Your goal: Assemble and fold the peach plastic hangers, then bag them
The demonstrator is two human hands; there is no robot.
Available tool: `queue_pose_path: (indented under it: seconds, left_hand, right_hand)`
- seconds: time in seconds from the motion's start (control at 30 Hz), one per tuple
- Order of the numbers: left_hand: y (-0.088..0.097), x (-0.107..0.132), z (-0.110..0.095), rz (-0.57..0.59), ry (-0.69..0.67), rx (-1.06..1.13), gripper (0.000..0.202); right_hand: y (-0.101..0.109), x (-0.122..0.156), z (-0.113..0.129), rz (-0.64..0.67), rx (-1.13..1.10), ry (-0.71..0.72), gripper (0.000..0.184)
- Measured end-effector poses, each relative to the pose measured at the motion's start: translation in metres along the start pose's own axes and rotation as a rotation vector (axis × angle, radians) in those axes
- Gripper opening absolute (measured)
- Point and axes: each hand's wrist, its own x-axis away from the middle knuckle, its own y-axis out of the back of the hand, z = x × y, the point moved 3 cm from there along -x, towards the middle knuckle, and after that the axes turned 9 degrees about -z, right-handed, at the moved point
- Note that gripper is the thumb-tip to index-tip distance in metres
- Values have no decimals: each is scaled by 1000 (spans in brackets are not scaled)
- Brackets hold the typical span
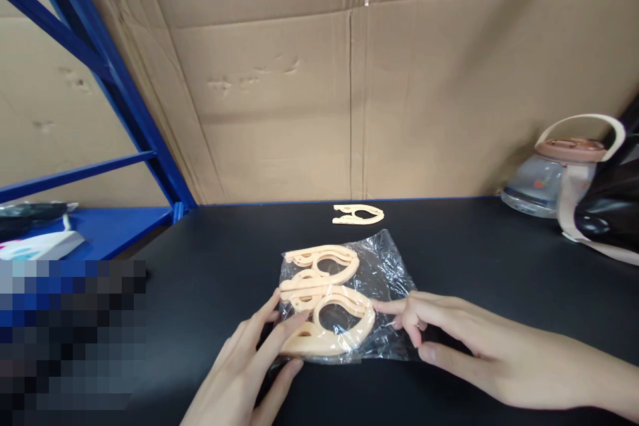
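Observation:
On the black table lies a clear plastic bag (387, 266) with cream folding clothes hangers in it. An upper hanger (352, 265) and a lower hanger (324, 345) show through the film; whether more are stacked beneath, I cannot tell. My left hand (242, 353) rests on the bag's left edge with fingers apart, a fingertip over the lower hanger and the thumb at the near edge. From the right, my right hand (449, 329) stretches its index finger to the lower hanger's curved end. Its other fingers are partly bent, the thumb apart. Another folded hanger (378, 215) lies loose farther back.
Behind the black table (210, 246) stands a cardboard wall (279, 113). A clear jug (542, 180) with a pinkish lid and strap is at the back right, against a shiny black item (612, 193). A blue metal frame (114, 80) rises at the left.

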Motion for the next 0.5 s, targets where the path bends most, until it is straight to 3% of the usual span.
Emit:
queue_pose_path:
  seconds: [0.2, 0.3, 0.4, 0.5]
  left_hand:
    - [3, -4, -3, 67, -141, -30, 47]
    - [2, -3, -2, 10, -223, -89, 53]
    - [-5, 2, -2, -10, -364, -83, 63]
    - [-10, 4, -2, 51, -437, -51, 67]
  right_hand:
    - [0, 4, 0, -34, 30, 23, 16]
    - [-1, 7, -3, -82, 60, 29, 16]
    - [7, 1, -15, -245, 116, 84, 20]
    - [30, -19, -35, -497, 200, 159, 19]
